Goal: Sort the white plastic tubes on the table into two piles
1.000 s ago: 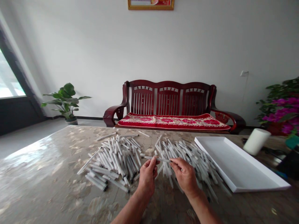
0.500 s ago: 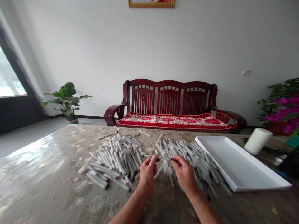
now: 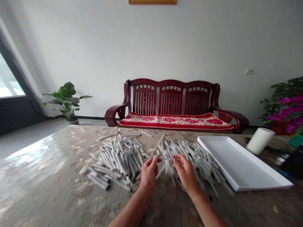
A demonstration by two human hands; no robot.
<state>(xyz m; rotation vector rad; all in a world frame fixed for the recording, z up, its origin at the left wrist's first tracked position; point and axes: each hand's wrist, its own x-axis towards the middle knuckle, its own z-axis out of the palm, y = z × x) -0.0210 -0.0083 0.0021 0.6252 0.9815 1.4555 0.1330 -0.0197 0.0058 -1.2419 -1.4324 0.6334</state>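
Observation:
Between my two hands a slim pale pen (image 3: 163, 158) lies nearly level above the table. My left hand (image 3: 149, 171) pinches it between thumb and fingers near its left part. At its right end, my right hand (image 3: 186, 171) is closed on it with the fingertips. To the left is a heap of whitish pens with dark ends (image 3: 118, 157). On the right, a second heap of thin pale pen pieces (image 3: 191, 154) spreads beyond and beside my right hand; their exact kind is hard to make out.
A shallow white tray (image 3: 246, 167) stands right of the second heap. Behind it are a white roll (image 3: 260, 141) and dark objects at the right edge. The patterned table (image 3: 52, 176) reaches toward a red wooden bench (image 3: 169, 97). Potted plants (image 3: 67, 99) stand at both sides.
My right fingers have shifted slightly on the pen's right end, and its dark tip is now less visible. The view has moved a little; the heaps look the same.

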